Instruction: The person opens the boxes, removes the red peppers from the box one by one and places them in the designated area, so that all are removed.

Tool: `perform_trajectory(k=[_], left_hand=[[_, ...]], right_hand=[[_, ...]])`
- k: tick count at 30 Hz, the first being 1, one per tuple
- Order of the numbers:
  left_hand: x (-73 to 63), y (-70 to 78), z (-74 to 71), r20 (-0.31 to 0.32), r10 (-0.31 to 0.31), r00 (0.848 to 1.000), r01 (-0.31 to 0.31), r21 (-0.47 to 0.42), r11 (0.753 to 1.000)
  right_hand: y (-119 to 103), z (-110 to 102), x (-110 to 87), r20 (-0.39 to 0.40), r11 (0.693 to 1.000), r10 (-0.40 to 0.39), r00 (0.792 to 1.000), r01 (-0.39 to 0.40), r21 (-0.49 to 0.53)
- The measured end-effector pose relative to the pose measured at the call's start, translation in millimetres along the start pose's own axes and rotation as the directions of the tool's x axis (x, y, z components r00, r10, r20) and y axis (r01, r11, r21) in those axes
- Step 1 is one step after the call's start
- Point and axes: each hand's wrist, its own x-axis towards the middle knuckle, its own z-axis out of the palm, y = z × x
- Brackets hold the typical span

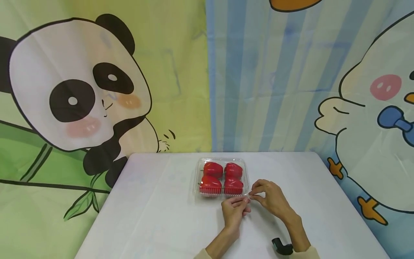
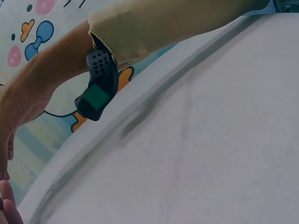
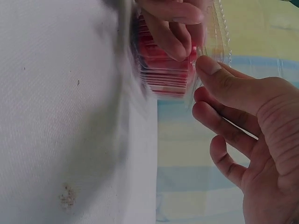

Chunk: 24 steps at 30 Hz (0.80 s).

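A clear plastic clamshell box (image 1: 220, 195) sits on the white table, with several red bell peppers (image 1: 212, 169) inside. At its front right corner my right hand (image 1: 273, 199) pinches the rim between thumb and fingertips. My left hand (image 1: 232, 215) is just in front of the same edge, its thumb and fingers drawn together at the rim, close to the right fingertips. In the right wrist view, the ribbed wall (image 3: 163, 77) lies behind the left fingers, and the right thumb (image 3: 210, 67) presses the rim. The left wrist view shows only fingertips at its lower left edge.
A white-covered table (image 1: 155, 216) extends around the box. Behind it hang a panda-printed curtain (image 1: 181, 72) and a blue striped one (image 1: 252, 72). A dark wrist device (image 1: 282, 246) is strapped at the right sleeve.
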Motion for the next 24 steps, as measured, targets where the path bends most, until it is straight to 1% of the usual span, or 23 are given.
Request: perform_trajectory(k=[4, 11, 15, 18, 24], left_hand=[[0.5, -2.5, 1.1, -0.009, 0.025, 1.000, -0.025, 0.008, 1.000], [3.8, -5.8, 5.8, 0.013, 0.090, 0.996, -0.090, 0.001, 0.996], [4.2, -7.4, 7.3, 0.013, 0.080, 0.997, -0.079, -0.013, 0.997], [3.6, -8.8, 7.8, 0.017, 0.074, 0.997, -0.074, -0.021, 0.997], [4.5, -10.2, 8.5, 0.017, 0.091, 0.996, -0.090, -0.050, 0.995]], right_hand=[[0, 0, -1.3, -0.002, 1.000, 0.000, 1.000, 0.000, -0.002], [0, 1, 1.5, -0.046, 1.000, -0.016, 0.999, 0.017, 0.021], [0, 3, 0.5, -0.056, 0.999, -0.028, 0.998, 0.029, 0.023], [1, 5, -1.1, -0.071, 0.998, -0.055, 0.996, 0.056, 0.018], [2, 6, -2.0, -0.111, 0.989, -0.104, 0.988, 0.115, 0.094]])
